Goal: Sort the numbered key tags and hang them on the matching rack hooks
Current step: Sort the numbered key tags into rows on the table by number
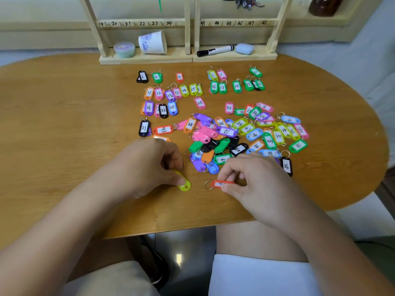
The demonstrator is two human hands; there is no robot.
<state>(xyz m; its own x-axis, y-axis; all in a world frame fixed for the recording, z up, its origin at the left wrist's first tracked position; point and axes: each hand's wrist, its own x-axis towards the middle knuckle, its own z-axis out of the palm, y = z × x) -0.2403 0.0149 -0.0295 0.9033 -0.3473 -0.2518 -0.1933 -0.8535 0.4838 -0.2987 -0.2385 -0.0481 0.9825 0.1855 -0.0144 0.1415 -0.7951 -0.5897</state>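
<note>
Worktop (74,116): rounded, brown, wood-grained.
Far edge: two wooden racks (147,58) standing side by side.
Middle: numbered key tags (171,90) in rows; right of them, a loose heap of tags (241,135).
Front: yellow-green tag (184,185) and red tag (220,184), apart.

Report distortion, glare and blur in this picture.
Head view: wide-angle distortion splays the rack posts outward; the red tag in the right hand has a label too smeared to read; a small glare spot sits on the floor.

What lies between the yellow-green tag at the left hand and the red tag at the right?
In the head view, only bare table and the red tag's own metal ring lie before the yellow-green tag.
</note>
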